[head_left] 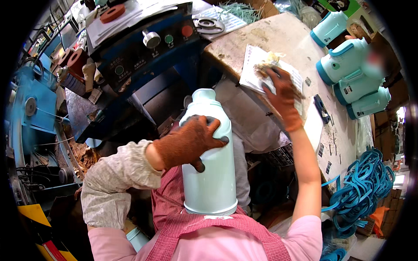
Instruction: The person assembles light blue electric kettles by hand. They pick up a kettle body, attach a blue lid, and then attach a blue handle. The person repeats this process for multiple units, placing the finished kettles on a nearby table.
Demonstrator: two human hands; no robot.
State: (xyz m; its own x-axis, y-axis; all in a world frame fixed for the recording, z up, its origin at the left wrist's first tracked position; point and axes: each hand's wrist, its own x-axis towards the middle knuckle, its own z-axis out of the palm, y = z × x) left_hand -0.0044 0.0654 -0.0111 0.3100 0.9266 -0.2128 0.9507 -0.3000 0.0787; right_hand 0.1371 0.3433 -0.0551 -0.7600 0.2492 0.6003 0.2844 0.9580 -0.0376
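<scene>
A pale mint thermos flask body with a narrow neck rests on my lap against a red checked apron. My left hand, in a brown-orange glove with dark fingertips, grips its upper side, with thumb and fingers spread around the curve. Over the table at the right, my right hand, gloved alike, has its fingers on a crumpled yellowish-white rag. Beneath the rag lie printed sheets of paper. Part of the rag is hidden under my fingers.
Several mint jugs with teal bases stand at the table's far right. Bundled blue straps hang by its right edge. A dark control box with knobs is ahead to the left. A black clip-like tool lies on the worn table.
</scene>
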